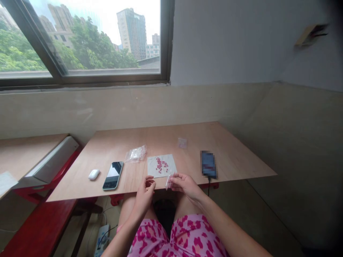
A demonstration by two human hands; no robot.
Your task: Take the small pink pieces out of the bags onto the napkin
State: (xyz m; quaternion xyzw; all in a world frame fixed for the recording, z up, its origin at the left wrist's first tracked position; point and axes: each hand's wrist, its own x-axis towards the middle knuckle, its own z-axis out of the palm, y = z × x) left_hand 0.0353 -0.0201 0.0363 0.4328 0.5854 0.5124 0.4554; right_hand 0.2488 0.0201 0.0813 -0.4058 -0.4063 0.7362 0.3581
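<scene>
Right hand pinching a tiny clear baggie, nothing bagged that I can see
Left hand curled, can't tell if it's holding anything; pink beads are still out on the white sheet.

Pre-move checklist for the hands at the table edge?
1. Right hand grips clear bag: ok.
2. Bag mouth open: cannot tell.
3. Left hand holding something in its pinch: cannot tell.
4. Pink pieces all on white sheet: ok.
5. Spare bags beside the sheet: ok.
6. Phone apart from the sheet: ok.
</scene>
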